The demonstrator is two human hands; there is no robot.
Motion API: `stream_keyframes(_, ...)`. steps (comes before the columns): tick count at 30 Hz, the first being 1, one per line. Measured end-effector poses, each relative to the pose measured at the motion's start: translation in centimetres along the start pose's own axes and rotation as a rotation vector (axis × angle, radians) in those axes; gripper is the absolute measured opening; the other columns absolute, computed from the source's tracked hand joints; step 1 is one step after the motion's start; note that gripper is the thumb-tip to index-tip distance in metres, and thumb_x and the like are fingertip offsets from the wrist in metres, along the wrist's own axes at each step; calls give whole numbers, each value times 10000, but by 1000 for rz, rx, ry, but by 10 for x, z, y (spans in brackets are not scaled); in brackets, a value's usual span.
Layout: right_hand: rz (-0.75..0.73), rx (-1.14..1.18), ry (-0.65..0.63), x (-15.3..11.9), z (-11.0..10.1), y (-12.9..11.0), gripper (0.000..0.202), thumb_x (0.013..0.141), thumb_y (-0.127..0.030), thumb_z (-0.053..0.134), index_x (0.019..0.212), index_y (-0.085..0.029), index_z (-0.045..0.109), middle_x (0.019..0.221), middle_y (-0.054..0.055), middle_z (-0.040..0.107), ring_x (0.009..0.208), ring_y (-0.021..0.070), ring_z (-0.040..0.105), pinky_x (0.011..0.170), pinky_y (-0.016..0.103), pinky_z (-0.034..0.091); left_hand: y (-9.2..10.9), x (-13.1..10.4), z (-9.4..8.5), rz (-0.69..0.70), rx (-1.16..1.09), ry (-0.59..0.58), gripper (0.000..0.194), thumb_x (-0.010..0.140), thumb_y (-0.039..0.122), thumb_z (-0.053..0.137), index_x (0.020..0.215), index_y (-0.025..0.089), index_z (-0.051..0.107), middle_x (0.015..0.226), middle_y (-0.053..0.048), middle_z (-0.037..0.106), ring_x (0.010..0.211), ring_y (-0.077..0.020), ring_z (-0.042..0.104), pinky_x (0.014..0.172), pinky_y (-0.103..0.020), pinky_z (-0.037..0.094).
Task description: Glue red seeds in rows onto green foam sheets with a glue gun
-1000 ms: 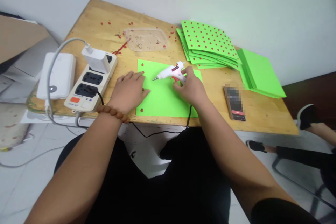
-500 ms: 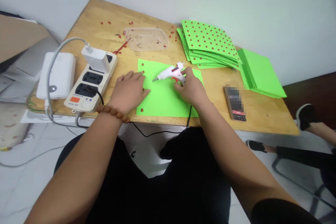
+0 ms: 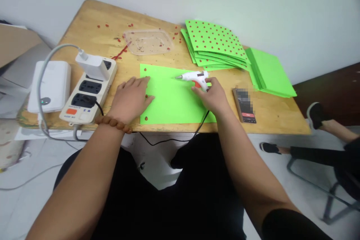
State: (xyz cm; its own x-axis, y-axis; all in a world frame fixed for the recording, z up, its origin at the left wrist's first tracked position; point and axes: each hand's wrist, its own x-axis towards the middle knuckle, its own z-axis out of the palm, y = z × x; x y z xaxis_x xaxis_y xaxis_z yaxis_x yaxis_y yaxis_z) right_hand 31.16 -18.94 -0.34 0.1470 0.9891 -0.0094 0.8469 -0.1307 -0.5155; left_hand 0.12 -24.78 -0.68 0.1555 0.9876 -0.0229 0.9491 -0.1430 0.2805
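Note:
A bright green sheet lies near the table's front edge, with several small red-brown dots down its left side. My left hand lies flat with fingers stretched, its fingertips over the sheet's left edge. In my right hand is a white hot glue gun with a red trigger, held above the right half of the sheet. The metal nozzle points left. From its grip a black cord runs down past the table edge.
A power strip and white power bank stand left. Behind are a clear plastic lid and scattered red bits. Dotted green sheets, plain green sheets and a phone lie right. Another person's legs show beyond.
The glue gun in my right hand has moved right across the sheet, its nozzle now more level. My left hand stays on the sheet's edge. The whole view has shifted slightly.

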Motion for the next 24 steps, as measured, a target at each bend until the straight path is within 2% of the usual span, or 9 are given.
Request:
stream_keyframes(2,75,-67,88,8,-7,19,655,902,-613,796,1361,-185,608,1132,136,771,928,299,701,836,433,534,-2,1,0,3,18,5,737,1113,407,586,1774,156,376,1691,-202,576,1620,-402,467,1321,-577,393)
stream_keyframes(4,111,-140,146,18,-15,37,650,955,-599,756,1395,-139,627,1219,200,774,1047,344,719,888,453,542,-3,2,0,14,36,8,736,1112,419,573,1775,172,368,1678,-203,584,1607,-398,484,1309,-564,408)
stream_keyframes(8,125,-298,118,35,-26,55,625,1024,-633,677,1349,-100,683,1227,255,769,1090,391,732,928,485,549,-5,4,-3,21,63,5,707,1111,436,546,1751,171,401,1659,-209,595,1596,-396,498,1297,-547,427)
stream_keyframes(13,125,-327,134,37,-29,54,715,1043,-705,612,1357,-71,718,1450,317,636,1163,414,718,993,529,545,-9,6,-2,40,85,11,699,1109,457,524,1710,106,455,1633,-251,603,1560,-421,538,1275,-577,455)
stream_keyframes(16,124,-286,136,27,-33,48,682,1021,-675,651,1351,-85,747,1441,310,631,1237,452,678,1034,580,524,-11,6,-2,39,98,17,685,1107,473,527,1686,109,479,1619,-256,611,1550,-418,550,1268,-565,467)
stream_keyframes(18,109,-246,176,17,-34,37,685,1023,-653,647,1430,-107,718,1475,309,609,1346,497,609,1096,656,475,-11,5,-4,39,89,22,689,1100,472,549,1680,107,478,1606,-249,621,1528,-409,574,1265,-544,475)
stream_keyframes(19,90,-219,218,11,-32,28,684,1030,-635,634,1492,-133,682,1520,297,584,1388,505,578,1116,686,455,-10,4,-5,41,76,25,688,1097,469,557,1678,110,474,1609,-240,620,1520,-402,583,1269,-534,475)
stream_keyframes(21,-75,-123,307,-1,-26,8,652,1032,-572,626,1548,-175,650,1530,267,589,1396,483,572,1132,673,458,-7,3,-6,29,34,41,621,1103,441,545,1639,129,502,1608,-211,630,1490,-378,613,1268,-513,481)
stream_keyframes(24,-377,1,114,-19,-11,-15,557,1055,-485,578,1522,-199,676,1435,205,674,1340,422,622,1138,608,491,1,-4,-11,-86,-11,114,385,1117,358,470,1415,175,630,1493,-182,709,1366,-348,695,1198,-495,541)
